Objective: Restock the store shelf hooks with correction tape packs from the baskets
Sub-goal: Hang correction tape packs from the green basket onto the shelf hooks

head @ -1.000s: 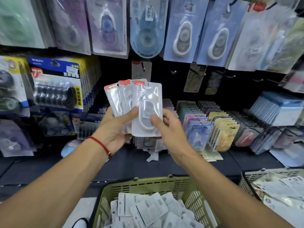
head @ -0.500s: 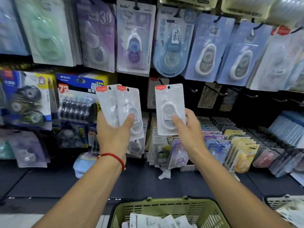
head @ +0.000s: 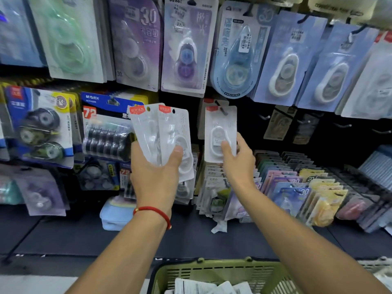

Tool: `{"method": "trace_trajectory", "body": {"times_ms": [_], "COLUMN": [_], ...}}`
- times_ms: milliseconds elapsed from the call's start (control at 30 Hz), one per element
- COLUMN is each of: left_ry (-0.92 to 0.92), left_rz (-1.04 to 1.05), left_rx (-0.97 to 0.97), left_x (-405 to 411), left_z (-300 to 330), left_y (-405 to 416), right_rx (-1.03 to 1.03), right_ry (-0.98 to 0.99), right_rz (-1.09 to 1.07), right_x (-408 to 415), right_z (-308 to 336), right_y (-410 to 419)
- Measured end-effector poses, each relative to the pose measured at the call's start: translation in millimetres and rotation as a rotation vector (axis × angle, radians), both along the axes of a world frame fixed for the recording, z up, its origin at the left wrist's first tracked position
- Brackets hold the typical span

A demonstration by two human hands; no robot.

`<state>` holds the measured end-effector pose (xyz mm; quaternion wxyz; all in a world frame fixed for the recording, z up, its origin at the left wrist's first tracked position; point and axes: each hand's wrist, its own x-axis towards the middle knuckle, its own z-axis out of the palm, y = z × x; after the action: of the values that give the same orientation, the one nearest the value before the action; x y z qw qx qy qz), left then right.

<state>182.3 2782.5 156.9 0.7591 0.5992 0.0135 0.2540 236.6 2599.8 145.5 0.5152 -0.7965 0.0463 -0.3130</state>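
While the dark shelf wall (head: 318, 132) fills the whole view with hanging stationery, the top row carries the biggest cards: a green twin-pack (head: 67, 39), a purple 30-metre pack (head: 137, 43), a lilac pack (head: 187, 47), a blue teardrop correction tape (head: 235, 58) and two periwinkle packs (head: 284, 60) side by side. Below them on the left hang a blue-and-yellow refill pack (head: 40, 126) and a pack of black rolls marked 72 (head: 106, 132); low on the right, rows of pastel packs (head: 297, 187) stand filed on edge. At the bottom edge sits the green basket (head: 212, 272), white packs (head: 203, 287) lying inside it. Now the hands: the left hand (head: 154, 177), red string bracelet (head: 154, 213) at the wrist, is curled round a fanned bunch of clear correction tape packs (head: 161, 134), thumb pressed across the front one. The right hand (head: 237, 164) pinches the lower part of a single correction tape pack (head: 220, 132), thumb on its white dispenser, fingers behind, holding it upright against the wall. Its top hole is right at a dark metal hook (head: 221, 109), the hook's tip showing in front of the card; whether it is fully threaded on, I cannot tell. Further bare hooks (head: 265, 117) stick out to the right.
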Motion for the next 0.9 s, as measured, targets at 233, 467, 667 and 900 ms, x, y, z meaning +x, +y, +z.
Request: {"method": "trace_trajectory", "body": {"times_ms": [233,467,667,900], "left_ry": [0.020,0.047,0.042,0.118], "left_rz": [-0.076,-0.260,-0.392,-0.214], "left_rx": [-0.029,-0.096,-0.083,-0.080], "left_x": [6.0,5.1,-7.9,5.6], "left_z": [-10.8,-8.8,-2.1,-12.1], "left_y": [-13.2,-27.3,-41.9,-34.8], "right_rx": [-0.087,0.062,0.076,0.137], "right_ry": [0.316,0.246,0.176,0.066], "right_rz": [-0.125,0.413,0.466,0.321], "right_x": [79.9,-10.1,-65.3,-53.4], "right_z": [18.3,9.2,11.1,19.5], "right_y": [-12.9,-10.6,-26.1,-31.2]}}
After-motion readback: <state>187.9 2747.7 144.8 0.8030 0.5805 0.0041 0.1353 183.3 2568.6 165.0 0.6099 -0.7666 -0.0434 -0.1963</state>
